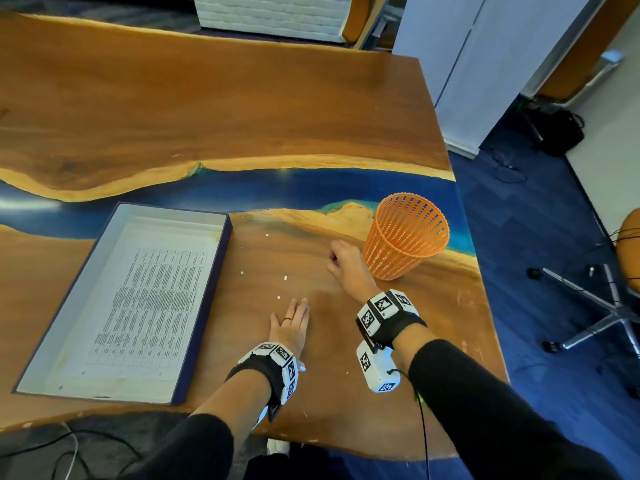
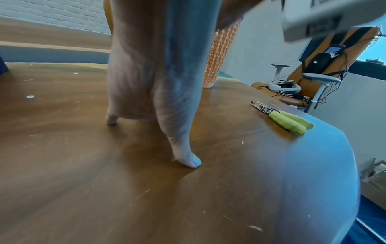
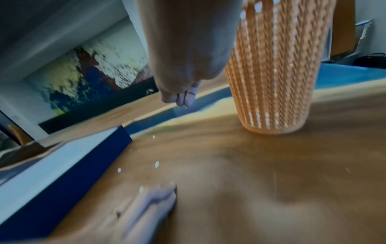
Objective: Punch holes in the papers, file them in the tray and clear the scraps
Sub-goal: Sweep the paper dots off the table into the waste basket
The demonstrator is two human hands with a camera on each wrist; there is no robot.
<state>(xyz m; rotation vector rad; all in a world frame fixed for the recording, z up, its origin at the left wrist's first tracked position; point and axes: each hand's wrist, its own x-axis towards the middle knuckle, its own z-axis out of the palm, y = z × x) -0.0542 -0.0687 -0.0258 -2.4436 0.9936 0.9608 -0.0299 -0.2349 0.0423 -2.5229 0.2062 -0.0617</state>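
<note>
White printed sheets (image 1: 145, 306) lie filed in the navy-sided tray (image 1: 204, 317) at left; whether their holes are punched is too small to judge here. Right of the tray, four paper dots (image 1: 285, 278) are scattered on the wood: scrap clearing looks underway, not finished. Left hand (image 1: 291, 323) rests flat on the table (image 1: 381, 358), fingers straight and together, tips just short of the nearest dot. Right hand (image 1: 346, 265) hangs above the wood beside the orange mesh bin (image 1: 405, 237), fingertips (image 3: 183, 99) bunched together; I cannot tell whether a dot is pinched between them. Green-handled hole punch (image 2: 284, 117) lies idle near the table's right edge, seen only in the left wrist view. Surface: scuffed wood slab with a blue resin band. Room: blue carpet, white cabinet (image 1: 485, 64), office chair (image 2: 309, 85) with cables.
</note>
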